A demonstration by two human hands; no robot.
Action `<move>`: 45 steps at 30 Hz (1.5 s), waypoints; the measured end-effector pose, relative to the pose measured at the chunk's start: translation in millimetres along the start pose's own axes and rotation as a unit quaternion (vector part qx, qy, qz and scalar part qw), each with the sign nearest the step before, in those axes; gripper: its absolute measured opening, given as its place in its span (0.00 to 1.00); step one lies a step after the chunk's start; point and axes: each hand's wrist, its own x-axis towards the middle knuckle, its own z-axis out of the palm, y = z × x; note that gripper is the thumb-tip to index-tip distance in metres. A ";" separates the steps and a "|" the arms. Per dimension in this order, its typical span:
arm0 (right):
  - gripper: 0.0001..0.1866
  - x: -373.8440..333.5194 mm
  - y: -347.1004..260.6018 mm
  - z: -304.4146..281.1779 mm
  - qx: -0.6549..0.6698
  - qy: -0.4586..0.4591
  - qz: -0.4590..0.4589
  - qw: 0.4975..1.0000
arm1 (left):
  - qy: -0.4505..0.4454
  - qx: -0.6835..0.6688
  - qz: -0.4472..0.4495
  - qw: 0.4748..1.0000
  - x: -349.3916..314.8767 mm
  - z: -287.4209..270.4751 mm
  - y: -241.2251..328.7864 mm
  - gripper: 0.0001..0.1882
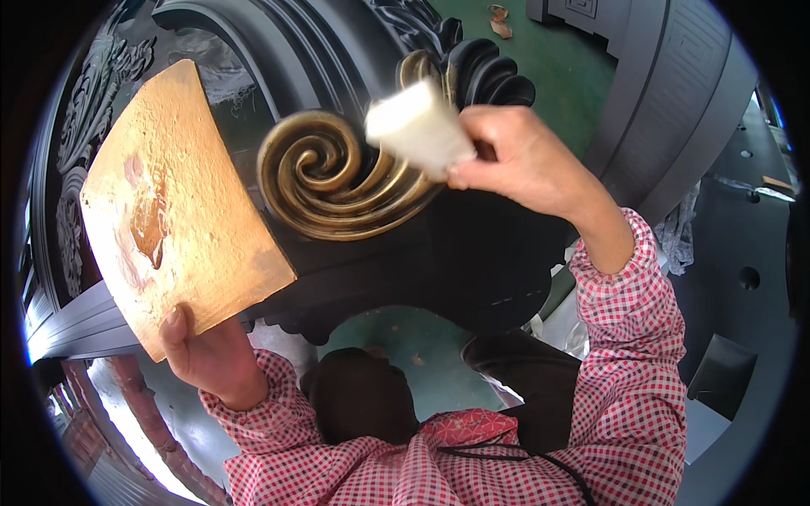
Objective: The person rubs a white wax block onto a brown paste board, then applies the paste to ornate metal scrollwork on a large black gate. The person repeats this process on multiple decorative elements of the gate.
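My left hand [215, 354] grips the lower corner of a curved, gold-coated board [211, 202], its thumb over the front face. A darker smear of gold-brown paint [150, 223] lies near the middle of that board. In my right hand [527, 160] is a pale, wedge-shaped pad [413, 126], pinched between thumb and fingers and blurred by motion. The pad is in front of a carved spiral scroll [316, 160] with a gold-bronze finish; whether it touches the carving I cannot tell. Black moulded furniture [337, 51] carries the scroll.
Black carved leaf shapes [489, 72] rise beyond the pad. A dark grey panel with a fret pattern [675, 84] stands at the far right. Another ornate black carving [93, 110] is at the far left. Clear plastic wrap [679, 228] hangs at the right, above the green floor [548, 51].
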 end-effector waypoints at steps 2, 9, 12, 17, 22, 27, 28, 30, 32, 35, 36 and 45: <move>0.15 4.1 5.1 -7.4 0.001 0.086 -0.004 0.996 | -0.002 -0.007 -0.005 1.000 -0.9 -0.7 -0.3 0.33; 0.14 -4.6 9.1 0.0 -0.003 0.061 -0.076 0.995 | 0.015 0.002 -0.005 1.000 -1.3 -2.3 -1.4 0.33; 0.14 4.2 23.7 -16.3 0.080 0.171 -0.020 0.982 | 0.024 0.014 0.006 1.000 -1.0 -1.6 0.1 0.33; 0.13 17.0 31.7 -17.2 -0.165 0.207 -0.063 0.962 | 0.017 0.018 0.004 1.000 0.2 -0.1 -0.7 0.33; 0.09 -7.3 7.7 7.1 -0.152 0.108 -0.075 0.979 | 0.036 0.010 0.005 0.999 -0.3 -3.3 -1.5 0.33; 0.11 22.9 23.5 -16.7 -0.300 0.200 -0.097 0.928 | 0.026 -0.011 0.005 1.000 -3.3 0.7 5.3 0.33; 0.11 33.3 28.9 -24.5 -0.318 0.225 -0.090 0.917 | 0.022 -0.019 0.001 1.000 -3.3 0.5 5.0 0.32; 0.11 50.0 36.9 -35.3 -0.333 0.270 -0.067 0.901 | 0.011 -0.016 0.008 1.000 -2.8 -1.0 3.4 0.33; 0.11 53.0 43.4 -34.5 -0.328 0.280 -0.053 0.900 | 0.008 -0.012 0.009 1.000 -3.8 0.5 2.5 0.33; 0.10 39.5 30.8 -12.0 -0.301 0.223 -0.078 0.924 | 0.016 -0.010 0.008 1.000 -3.0 -2.7 7.4 0.33; 0.10 29.0 14.0 -6.8 -0.273 0.197 -0.072 0.939 | 0.016 -0.013 0.006 1.000 -2.0 -4.6 8.8 0.33; 0.14 65.0 41.2 -50.8 -0.239 0.331 0.029 0.912 | -0.027 -0.044 -0.016 0.999 -1.7 -9.2 7.3 0.32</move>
